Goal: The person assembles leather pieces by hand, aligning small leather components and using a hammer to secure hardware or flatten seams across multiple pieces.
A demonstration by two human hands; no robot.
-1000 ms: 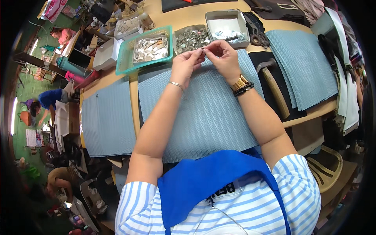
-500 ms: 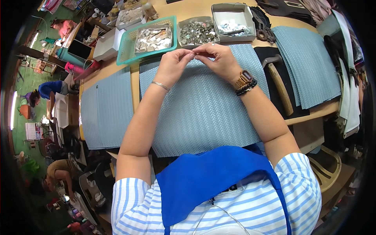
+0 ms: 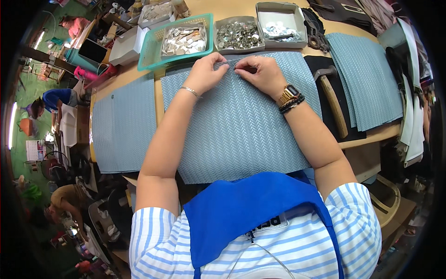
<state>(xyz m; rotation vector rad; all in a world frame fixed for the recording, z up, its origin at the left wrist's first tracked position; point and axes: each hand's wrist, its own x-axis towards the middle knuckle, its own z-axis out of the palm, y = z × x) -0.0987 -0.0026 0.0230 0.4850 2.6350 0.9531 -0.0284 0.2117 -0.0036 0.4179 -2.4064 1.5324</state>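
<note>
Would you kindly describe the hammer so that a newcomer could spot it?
Start at the blue woven sheet under both hands. Right of it lies a black mat; the hammer rests there, the only wooden-handled tool.

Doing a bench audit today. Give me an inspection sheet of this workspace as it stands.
Surface: wooden table, mostly covered by sheets.
Job's things: blue-grey woven sheet; both hands pinch at its far edge.
Clutter: green basket and two grey trays of small metal pieces; hammer; more sheets left and right.
Grippers: left hand and right hand, fingertips together on the sheet.
Cables: nothing seen.
Surroundings: other people on a green floor at left.
</note>
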